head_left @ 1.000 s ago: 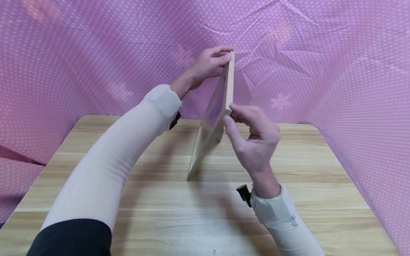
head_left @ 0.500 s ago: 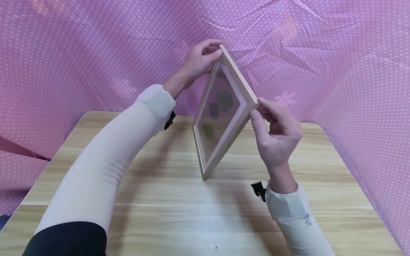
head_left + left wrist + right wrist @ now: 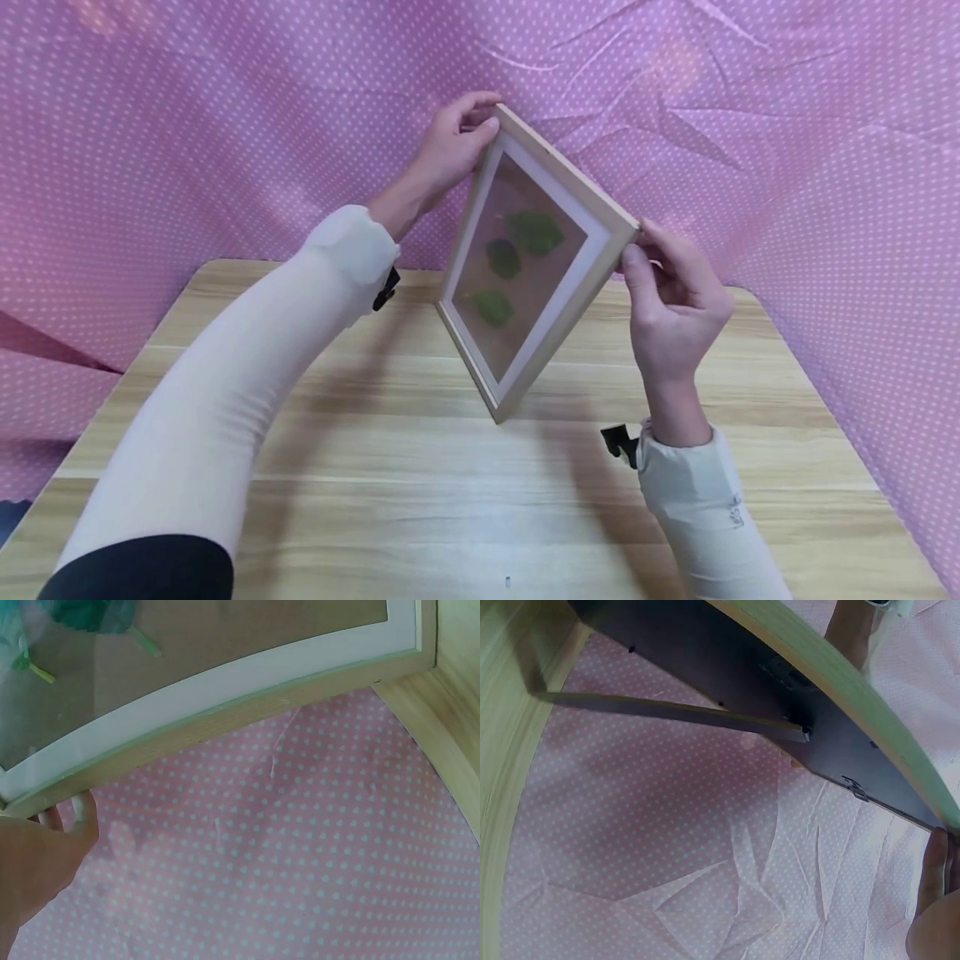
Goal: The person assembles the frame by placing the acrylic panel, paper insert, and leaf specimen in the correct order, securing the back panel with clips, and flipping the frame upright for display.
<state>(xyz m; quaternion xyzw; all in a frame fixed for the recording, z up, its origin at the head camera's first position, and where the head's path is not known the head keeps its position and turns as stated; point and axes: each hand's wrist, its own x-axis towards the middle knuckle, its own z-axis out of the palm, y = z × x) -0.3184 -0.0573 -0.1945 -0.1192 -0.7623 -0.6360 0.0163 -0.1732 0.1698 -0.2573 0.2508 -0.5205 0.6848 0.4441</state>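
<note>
A light wooden picture frame (image 3: 558, 342) with a white mat and several green leaves (image 3: 534, 232) under its pane stands on the table, turned at an angle. My left hand (image 3: 456, 142) pinches its upper far corner, thumb on the front and fingers behind. At the upper near corner, my right hand (image 3: 675, 292) holds the frame between thumb and fingers. In the right wrist view the dark back panel (image 3: 705, 664) shows, with a support leg (image 3: 675, 712) swung out from it and reaching the table. A metal hanger (image 3: 855, 789) sits by the back's edge.
The wood-grain table (image 3: 405, 500) spreads under the frame. Pink dotted cloth (image 3: 300, 100) hangs behind it and along both sides. A tiny dark-edged mark (image 3: 507, 582) lies near the table's front edge.
The frame has turned from nearly edge-on so its leaf picture now faces the camera more. My right hand moved rightward with its corner; my left hand shifted slightly left.
</note>
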